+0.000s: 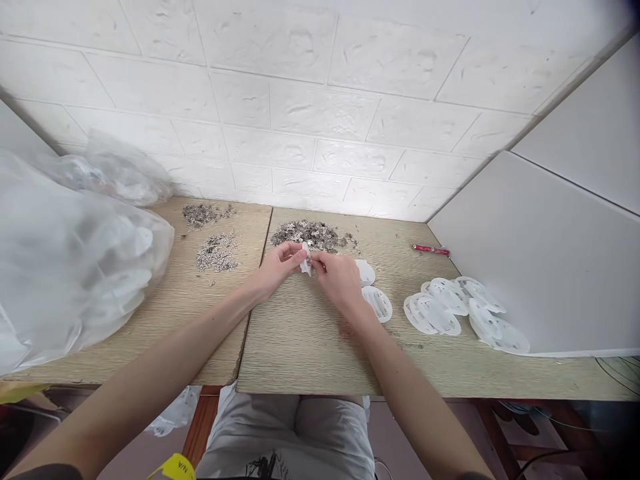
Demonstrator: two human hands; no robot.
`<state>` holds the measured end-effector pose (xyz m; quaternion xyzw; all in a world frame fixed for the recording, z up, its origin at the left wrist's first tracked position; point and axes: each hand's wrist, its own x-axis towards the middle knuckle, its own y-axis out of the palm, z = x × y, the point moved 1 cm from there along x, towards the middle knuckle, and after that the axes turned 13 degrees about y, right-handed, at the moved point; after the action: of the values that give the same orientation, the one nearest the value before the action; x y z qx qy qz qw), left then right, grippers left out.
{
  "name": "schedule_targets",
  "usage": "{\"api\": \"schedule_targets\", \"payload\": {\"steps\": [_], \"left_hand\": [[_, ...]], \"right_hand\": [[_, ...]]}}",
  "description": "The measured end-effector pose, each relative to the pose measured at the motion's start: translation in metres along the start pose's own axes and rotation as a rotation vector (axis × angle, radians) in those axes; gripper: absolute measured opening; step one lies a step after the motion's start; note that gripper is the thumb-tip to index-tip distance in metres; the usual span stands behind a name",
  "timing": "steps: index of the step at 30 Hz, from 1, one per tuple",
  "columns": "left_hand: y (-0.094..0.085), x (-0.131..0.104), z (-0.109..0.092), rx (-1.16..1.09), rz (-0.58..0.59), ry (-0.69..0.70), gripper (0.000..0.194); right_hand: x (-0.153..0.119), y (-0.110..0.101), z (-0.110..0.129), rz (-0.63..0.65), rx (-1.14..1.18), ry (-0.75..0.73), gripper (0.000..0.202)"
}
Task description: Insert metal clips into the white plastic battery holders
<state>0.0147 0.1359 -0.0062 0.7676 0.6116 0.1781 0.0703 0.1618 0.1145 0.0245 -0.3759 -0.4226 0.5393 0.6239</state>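
Note:
A white plastic disc (306, 260), tilted nearly edge-on, is pinched between the fingers of my left hand (281, 268). My right hand (340, 277) has its fingertips pressed together against the disc's right side; whatever small thing they may hold is hidden. Just behind both hands lies a heap of small metal clips (310, 233). Beside my right wrist rest two flat white discs, one of them (377, 304) showing slots in its face and the other partly covered by the hand.
Overlapping white discs (433, 313) lie to the right, near a red pen-like tool (431, 250). Smaller piles of metal bits (217, 253) sit left of the table seam. A large clear bag of white parts (75, 267) fills the left side. A white brick-pattern wall (300, 127) stands behind.

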Motion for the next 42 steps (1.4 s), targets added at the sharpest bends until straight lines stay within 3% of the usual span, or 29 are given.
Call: {"api": "schedule_targets", "payload": {"steps": [13, 18, 25, 31, 35, 39, 42], "left_hand": [[0.001, -0.002, -0.003, 0.116, 0.012, 0.022, 0.045], [0.002, -0.001, -0.002, 0.107, 0.031, -0.002, 0.048], [-0.002, 0.004, -0.007, -0.005, -0.035, 0.062, 0.037], [-0.002, 0.005, -0.018, -0.130, -0.037, 0.069, 0.030], [-0.002, 0.004, -0.016, -0.082, -0.054, 0.062, 0.037], [-0.006, 0.003, -0.012, 0.174, -0.066, 0.151, 0.036], [-0.008, 0.002, -0.012, 0.361, 0.015, 0.243, 0.032]], "right_hand": [[-0.004, 0.005, 0.003, -0.029, -0.102, -0.066, 0.030], [-0.002, 0.003, 0.003, -0.029, -0.085, 0.001, 0.030], [0.008, -0.002, -0.010, 0.009, 0.355, 0.044, 0.020], [0.012, 0.009, -0.011, 0.224, 0.853, 0.152, 0.039], [0.011, 0.015, -0.008, 0.123, 0.893, 0.151, 0.039], [0.007, 0.019, -0.003, 0.042, 0.855, 0.079, 0.028], [0.004, 0.021, -0.001, -0.005, 0.813, 0.019, 0.017]]}}
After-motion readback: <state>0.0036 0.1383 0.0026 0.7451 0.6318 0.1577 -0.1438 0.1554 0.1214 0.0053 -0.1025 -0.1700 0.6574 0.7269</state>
